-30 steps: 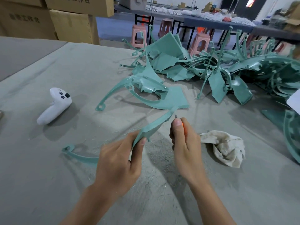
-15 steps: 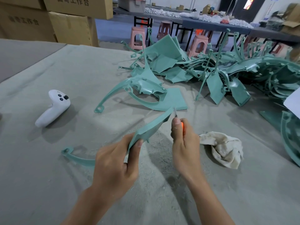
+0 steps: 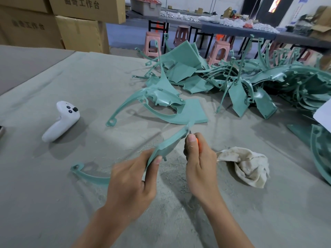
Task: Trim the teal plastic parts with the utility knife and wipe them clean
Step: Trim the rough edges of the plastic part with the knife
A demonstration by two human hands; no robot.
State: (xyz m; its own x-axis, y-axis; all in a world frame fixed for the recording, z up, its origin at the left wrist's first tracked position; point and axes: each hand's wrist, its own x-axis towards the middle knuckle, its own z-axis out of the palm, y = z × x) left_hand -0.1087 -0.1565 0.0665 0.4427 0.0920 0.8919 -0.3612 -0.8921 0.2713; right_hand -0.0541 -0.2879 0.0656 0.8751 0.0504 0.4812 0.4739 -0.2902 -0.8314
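My left hand grips a long curved teal plastic part, holding it tilted edge-up over the table; its thin tail with a ring end reaches left onto the cloth. My right hand is wrapped round an orange utility knife, mostly hidden in the fist. The short blade tip touches the part's upper right edge. A crumpled dirty white rag lies just right of my right hand. Another teal part lies flat beyond the hands.
A big pile of teal parts covers the far right of the grey cloth-covered table. A white controller lies at the left. Cardboard boxes stand at the back left, pink stools behind the table.
The knife has slid a little along the part's edge toward its upper end, while my left hand keeps its grip. The view has shifted slightly.
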